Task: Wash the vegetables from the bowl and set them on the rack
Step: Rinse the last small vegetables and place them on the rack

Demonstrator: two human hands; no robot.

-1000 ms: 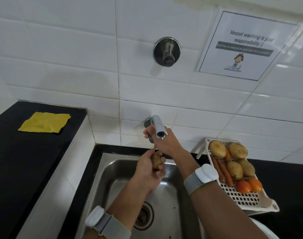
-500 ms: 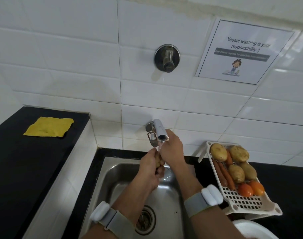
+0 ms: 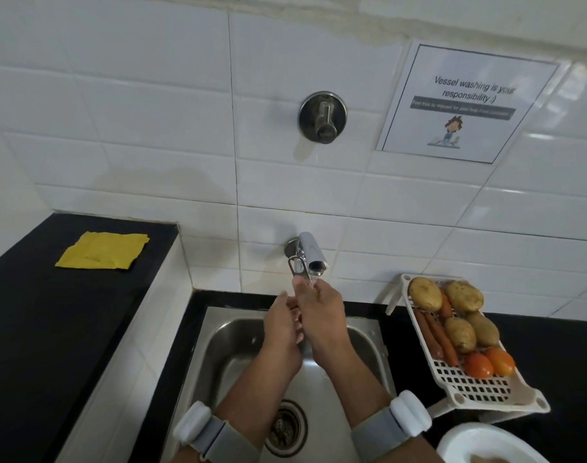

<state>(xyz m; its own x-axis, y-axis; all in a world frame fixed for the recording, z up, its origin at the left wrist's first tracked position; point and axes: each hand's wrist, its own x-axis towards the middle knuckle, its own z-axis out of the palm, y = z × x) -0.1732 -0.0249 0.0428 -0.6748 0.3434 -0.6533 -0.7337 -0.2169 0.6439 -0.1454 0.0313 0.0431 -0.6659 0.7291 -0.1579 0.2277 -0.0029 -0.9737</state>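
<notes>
My left hand (image 3: 282,324) and my right hand (image 3: 322,312) are pressed together over the steel sink (image 3: 225,349), right under the tap's spout (image 3: 313,253). Water runs onto them. The small potato is closed between both hands and is almost fully hidden. To the right, the white plastic rack (image 3: 479,389) holds several potatoes (image 3: 425,294), carrots (image 3: 435,332) and two tomatoes (image 3: 479,365). The white bowl (image 3: 465,442) sits at the bottom right, and something brown shows inside it.
A yellow cloth (image 3: 101,250) lies on the raised black counter at the left. A round metal valve (image 3: 322,116) and a paper notice (image 3: 465,101) are on the tiled wall. The sink drain (image 3: 285,427) lies below my forearms. The rack is on the black counter (image 3: 569,349).
My right hand came off the tap and closed over the potato in my left hand. Water now runs from the spout. The camera view tilted up a little.
</notes>
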